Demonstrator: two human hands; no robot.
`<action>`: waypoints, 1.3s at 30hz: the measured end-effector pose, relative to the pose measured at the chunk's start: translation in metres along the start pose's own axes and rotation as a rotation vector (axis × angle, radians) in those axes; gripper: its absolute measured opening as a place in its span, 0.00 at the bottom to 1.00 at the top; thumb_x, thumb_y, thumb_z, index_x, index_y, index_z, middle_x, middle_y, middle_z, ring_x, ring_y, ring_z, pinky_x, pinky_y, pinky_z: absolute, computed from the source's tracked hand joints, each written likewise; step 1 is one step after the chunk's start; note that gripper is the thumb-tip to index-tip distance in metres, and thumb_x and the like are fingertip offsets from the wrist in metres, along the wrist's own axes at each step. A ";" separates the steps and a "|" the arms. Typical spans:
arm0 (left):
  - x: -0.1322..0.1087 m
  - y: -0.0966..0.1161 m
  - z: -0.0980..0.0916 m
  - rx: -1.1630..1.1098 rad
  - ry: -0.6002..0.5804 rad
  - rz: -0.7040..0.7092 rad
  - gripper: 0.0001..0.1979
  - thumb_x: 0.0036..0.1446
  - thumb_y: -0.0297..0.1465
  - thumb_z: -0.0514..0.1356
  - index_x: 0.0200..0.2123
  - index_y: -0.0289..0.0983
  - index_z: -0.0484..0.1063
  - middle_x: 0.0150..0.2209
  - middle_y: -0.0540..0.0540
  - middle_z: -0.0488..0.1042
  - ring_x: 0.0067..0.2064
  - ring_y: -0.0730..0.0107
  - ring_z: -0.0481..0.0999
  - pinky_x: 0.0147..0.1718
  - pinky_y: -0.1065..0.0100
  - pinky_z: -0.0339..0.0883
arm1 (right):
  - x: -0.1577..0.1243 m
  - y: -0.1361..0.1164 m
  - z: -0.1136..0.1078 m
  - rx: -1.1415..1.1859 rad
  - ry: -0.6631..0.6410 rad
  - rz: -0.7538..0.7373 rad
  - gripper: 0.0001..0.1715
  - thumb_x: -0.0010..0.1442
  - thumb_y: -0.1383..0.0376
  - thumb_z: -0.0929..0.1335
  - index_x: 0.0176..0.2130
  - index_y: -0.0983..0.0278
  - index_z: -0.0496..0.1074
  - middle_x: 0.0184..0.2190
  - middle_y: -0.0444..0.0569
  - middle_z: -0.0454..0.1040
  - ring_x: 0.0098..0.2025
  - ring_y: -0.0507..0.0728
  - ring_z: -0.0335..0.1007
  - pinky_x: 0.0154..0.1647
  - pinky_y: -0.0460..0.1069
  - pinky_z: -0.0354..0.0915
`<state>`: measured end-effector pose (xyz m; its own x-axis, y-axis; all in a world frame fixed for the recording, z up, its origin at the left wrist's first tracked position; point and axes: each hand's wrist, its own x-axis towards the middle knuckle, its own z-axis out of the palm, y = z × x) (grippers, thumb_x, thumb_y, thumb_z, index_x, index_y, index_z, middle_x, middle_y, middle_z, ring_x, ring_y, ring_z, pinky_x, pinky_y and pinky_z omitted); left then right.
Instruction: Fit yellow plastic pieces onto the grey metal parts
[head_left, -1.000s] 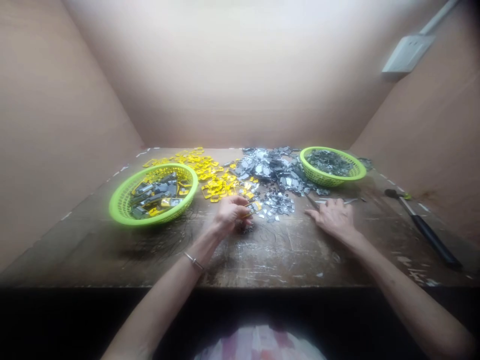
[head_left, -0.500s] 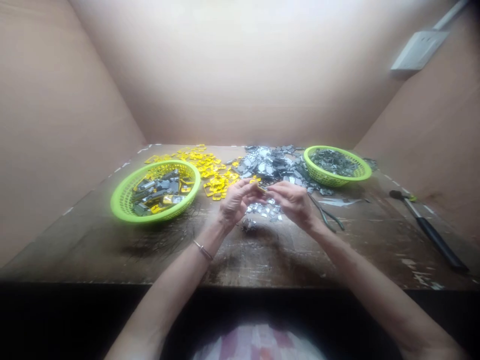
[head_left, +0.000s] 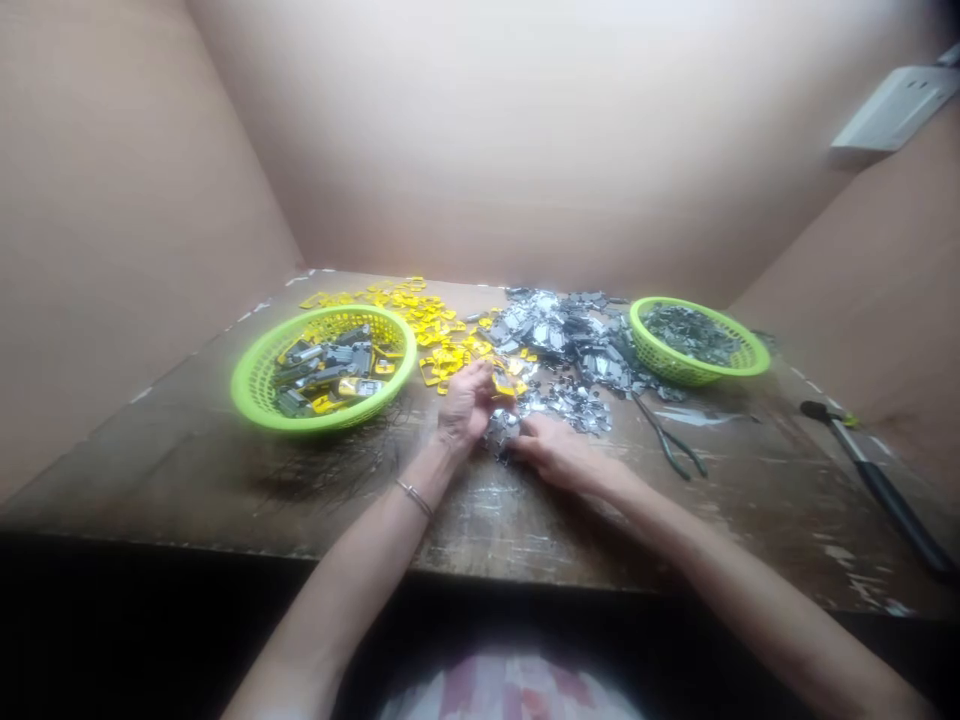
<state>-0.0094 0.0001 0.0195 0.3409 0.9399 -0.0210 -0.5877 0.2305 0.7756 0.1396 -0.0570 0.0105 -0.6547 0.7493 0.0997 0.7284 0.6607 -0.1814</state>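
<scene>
Fingers (head_left: 480, 373) of the left hand (head_left: 460, 410) are closed on a yellow piece (head_left: 508, 386), which juts out past their right side, raised a little over the worktop (head_left: 315, 510). Just below it, the fingers of the right hand (head_left: 559, 455) bend inward at a small heap of silvery bits (head_left: 501, 428); their tips are blurred and partly hidden, so I cannot tell whether they pinch anything. That heap lies between the two hands, nearly under the yellow piece.

Beyond the left hand spread loose yellow frames (head_left: 450, 352); beyond the right hand lie silvery scraps (head_left: 574, 405), with a pile of grey plates (head_left: 551, 328) behind them. A left green basket (head_left: 241, 390) holds mixed yellow and grey parts, and a right green basket (head_left: 667, 370) holds dark grey ones. Pliers (head_left: 670, 440) rest to the right of the right hand, well apart from a black-handled tool (head_left: 896, 505) near the worktop's right side.
</scene>
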 end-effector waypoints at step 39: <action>-0.009 -0.011 0.008 -0.097 0.006 -0.230 0.09 0.46 0.32 0.53 0.31 0.32 0.65 0.23 0.46 0.69 0.20 0.73 0.67 0.20 0.66 0.64 | 0.037 0.008 -0.021 0.789 0.759 0.396 0.08 0.45 0.68 0.65 0.29 0.66 0.72 0.27 0.47 0.73 0.30 0.52 0.67 0.33 0.47 0.62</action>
<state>-0.0006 -0.0132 0.0165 0.4698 0.8612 -0.1937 -0.5630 0.4614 0.6857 0.1252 -0.0230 0.0334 0.0744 0.9085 0.4111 0.3519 0.3619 -0.8633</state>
